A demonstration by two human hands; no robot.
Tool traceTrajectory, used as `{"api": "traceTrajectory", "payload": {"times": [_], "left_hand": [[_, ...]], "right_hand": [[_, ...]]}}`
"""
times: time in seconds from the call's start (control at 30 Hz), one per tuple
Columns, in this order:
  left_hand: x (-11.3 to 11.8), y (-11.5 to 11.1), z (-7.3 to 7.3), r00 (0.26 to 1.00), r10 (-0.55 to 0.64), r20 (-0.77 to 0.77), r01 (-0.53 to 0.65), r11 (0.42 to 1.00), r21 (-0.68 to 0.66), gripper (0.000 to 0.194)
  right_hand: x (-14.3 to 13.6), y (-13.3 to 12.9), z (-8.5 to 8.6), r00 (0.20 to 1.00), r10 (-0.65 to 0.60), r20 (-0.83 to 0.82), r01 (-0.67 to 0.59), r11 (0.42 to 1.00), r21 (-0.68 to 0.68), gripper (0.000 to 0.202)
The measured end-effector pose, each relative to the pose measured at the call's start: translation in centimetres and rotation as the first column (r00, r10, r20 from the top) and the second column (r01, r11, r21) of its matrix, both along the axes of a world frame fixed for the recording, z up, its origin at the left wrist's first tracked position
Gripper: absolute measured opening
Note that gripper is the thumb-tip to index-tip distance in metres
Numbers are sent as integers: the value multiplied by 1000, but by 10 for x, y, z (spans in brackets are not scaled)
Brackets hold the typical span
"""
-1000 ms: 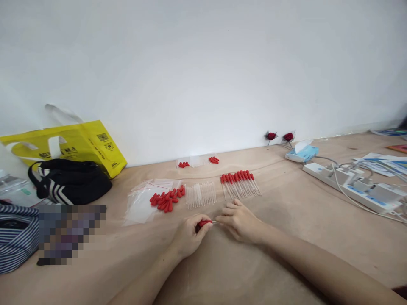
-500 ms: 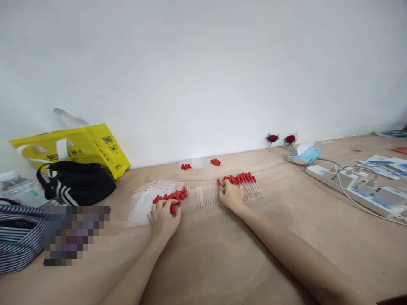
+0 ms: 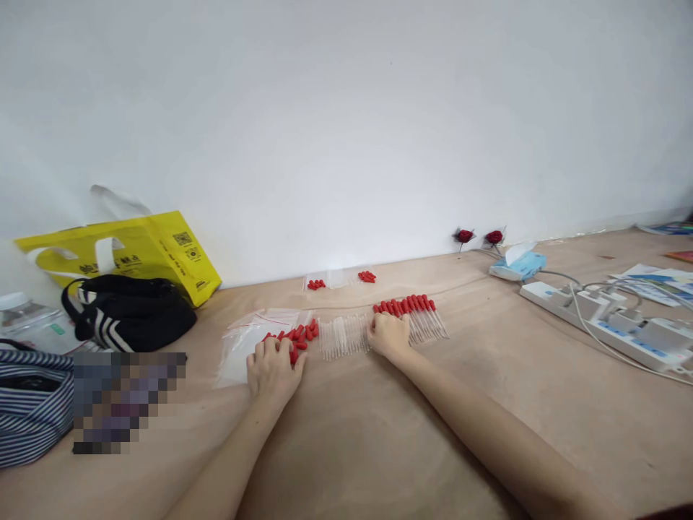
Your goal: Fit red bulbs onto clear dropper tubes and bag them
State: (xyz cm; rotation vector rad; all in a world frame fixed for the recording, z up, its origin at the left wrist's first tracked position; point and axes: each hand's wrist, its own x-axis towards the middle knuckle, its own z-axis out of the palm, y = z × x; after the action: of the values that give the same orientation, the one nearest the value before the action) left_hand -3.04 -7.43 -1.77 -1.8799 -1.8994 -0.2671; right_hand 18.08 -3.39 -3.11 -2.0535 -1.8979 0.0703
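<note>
My left hand (image 3: 274, 368) rests with its fingers apart over a pile of red rubber bulbs (image 3: 299, 334). Partly under the pile lies a clear zip bag (image 3: 238, 354). Several thin clear dropper tubes (image 3: 342, 337) lie side by side between my hands. At their right end is my right hand (image 3: 390, 334), fingers curled down and closed, fingertips hidden; what they hold cannot be made out. Droppers with red bulbs on their upper ends (image 3: 419, 303) form a row just beyond and to the right of this hand.
Small bags with more red bulbs (image 3: 367, 276) lie by the wall. On the left are a yellow bag (image 3: 162, 249), a black pouch (image 3: 146, 318) and a striped bag (image 3: 32, 412). A power strip (image 3: 606, 318), tissue pack (image 3: 517, 267) and two dark red roses (image 3: 494, 237) are on the right.
My right hand has shifted slightly left and toward me, uncovering the left end of the red-bulbed row. My left hand has drawn back slightly left, showing more loose bulbs.
</note>
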Motion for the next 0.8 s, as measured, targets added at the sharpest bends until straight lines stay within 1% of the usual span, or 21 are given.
{"api": "traceTrajectory", "payload": {"times": [0.17,0.33,0.37,0.43,0.47,0.5,0.53,0.57,0.6,0.67,0.7,0.73,0.77,0.8], "left_hand": [[0,-2,3,999,-15,-39,14,999,-42,28],[1,-2,4,1000,-18,-7,18,999,32,25],[1,-2,5,999,-45,15,44,998,54,24],[4,-3,4,982,-161,96,152,984,96,19],[6,-5,2,956,-245,162,228,967,117,17],[9,-6,0,911,-330,246,305,943,134,16],[13,-8,-3,849,-403,343,377,915,143,15],[17,-11,-7,770,-455,448,440,886,143,15],[22,-14,-12,682,-476,555,494,860,130,14],[32,-21,-21,516,-448,730,587,806,80,12],[37,-24,-24,458,-415,786,615,787,58,11],[41,-27,-26,421,-390,819,631,774,44,9],[45,-30,-28,401,-380,834,643,765,39,8],[48,-31,-28,394,-380,837,656,754,33,11]], "right_hand": [[-6,6,2,999,-36,-5,36,996,-84,25],[-7,12,3,999,-49,-14,46,990,-135,23],[-8,13,3,999,-47,-16,44,989,-138,23],[-9,13,4,999,-38,-20,35,990,-135,23],[-9,12,5,999,-31,-22,28,991,-130,24],[-9,11,6,999,-22,-25,18,992,-125,25],[-8,9,8,1000,-9,-29,5,993,-117,25],[-6,6,9,999,9,-33,-12,994,-105,26],[-3,3,11,999,33,-38,-36,995,-90,26],[6,-8,14,995,93,-44,-95,994,-53,25],[13,-14,14,989,139,-50,-140,990,-28,23],[20,-22,13,978,199,-67,-200,980,-1,21],[28,-30,11,957,275,-89,-273,961,30,18],[35,-38,9,907,396,-143,-386,918,91,16]]}}
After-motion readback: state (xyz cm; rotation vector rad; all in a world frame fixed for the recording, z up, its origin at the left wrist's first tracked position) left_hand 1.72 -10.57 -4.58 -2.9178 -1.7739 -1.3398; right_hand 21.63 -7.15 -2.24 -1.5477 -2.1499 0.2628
